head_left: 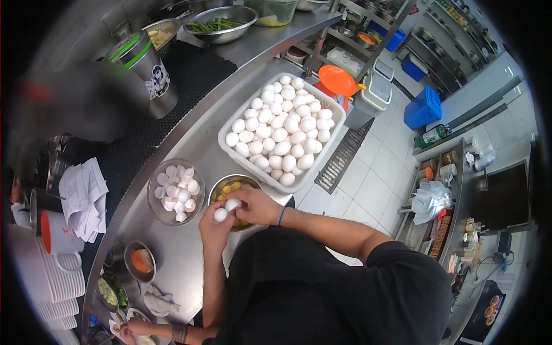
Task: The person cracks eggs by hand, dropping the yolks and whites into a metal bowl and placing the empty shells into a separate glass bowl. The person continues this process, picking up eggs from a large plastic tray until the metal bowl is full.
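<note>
Over a metal bowl (214, 194) of cracked eggs with yellow yolks, my two hands are close together. My left hand (211, 231) is closed around a white egg (220, 215). Fingers of my right hand (260, 206) are closed on another white egg (232, 204), just beside the first; the left fingertips are near it too. A glass bowl (154, 202) of empty eggshells (183, 195) stands to the left. Behind the metal bowl, a white plastic crate (229, 150) is piled with whole white eggs (280, 134).
A co-worker's hand (137, 328) and tattooed forearm reach in at the bottom left, near small food bowls and a crumpled cloth (160, 301). Stacked white dishes (54, 276) and papers (84, 198) sit at the left. A bowl of green beans (221, 33) stands at the back.
</note>
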The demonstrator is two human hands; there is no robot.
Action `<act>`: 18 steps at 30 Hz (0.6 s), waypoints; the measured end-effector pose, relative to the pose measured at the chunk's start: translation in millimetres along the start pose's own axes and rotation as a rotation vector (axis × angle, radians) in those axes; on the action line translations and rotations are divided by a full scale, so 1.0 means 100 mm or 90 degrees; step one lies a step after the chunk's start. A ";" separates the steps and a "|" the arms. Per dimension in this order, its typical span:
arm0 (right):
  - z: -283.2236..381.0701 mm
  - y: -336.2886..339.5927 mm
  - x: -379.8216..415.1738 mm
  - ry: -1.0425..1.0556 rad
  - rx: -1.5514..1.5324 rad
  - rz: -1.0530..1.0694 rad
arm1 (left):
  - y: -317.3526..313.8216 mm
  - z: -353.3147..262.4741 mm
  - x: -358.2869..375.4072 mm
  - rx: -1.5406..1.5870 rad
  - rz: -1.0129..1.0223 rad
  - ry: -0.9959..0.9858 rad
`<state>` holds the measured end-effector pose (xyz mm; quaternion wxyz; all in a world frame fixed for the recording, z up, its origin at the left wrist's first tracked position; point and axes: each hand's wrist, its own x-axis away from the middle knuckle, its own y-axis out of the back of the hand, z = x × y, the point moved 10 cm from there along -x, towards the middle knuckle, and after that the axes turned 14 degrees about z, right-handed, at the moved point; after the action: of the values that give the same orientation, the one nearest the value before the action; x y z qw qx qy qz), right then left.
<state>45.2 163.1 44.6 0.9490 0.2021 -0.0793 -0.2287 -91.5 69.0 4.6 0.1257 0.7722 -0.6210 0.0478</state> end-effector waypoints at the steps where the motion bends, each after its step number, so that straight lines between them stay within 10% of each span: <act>1: 0.02 0.00 0.00 -0.008 0.015 0.007 | 0.00 -0.01 0.00 -0.024 -0.014 -0.004; 18: 0.15 -0.13 -0.15 0.020 0.341 0.176 | 0.09 -0.08 0.05 -0.189 -0.003 -0.002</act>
<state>22.7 154.0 51.6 0.8853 0.4356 -0.1491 -0.0650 -98.2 64.6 15.0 0.2378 0.7464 -0.6198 -0.0457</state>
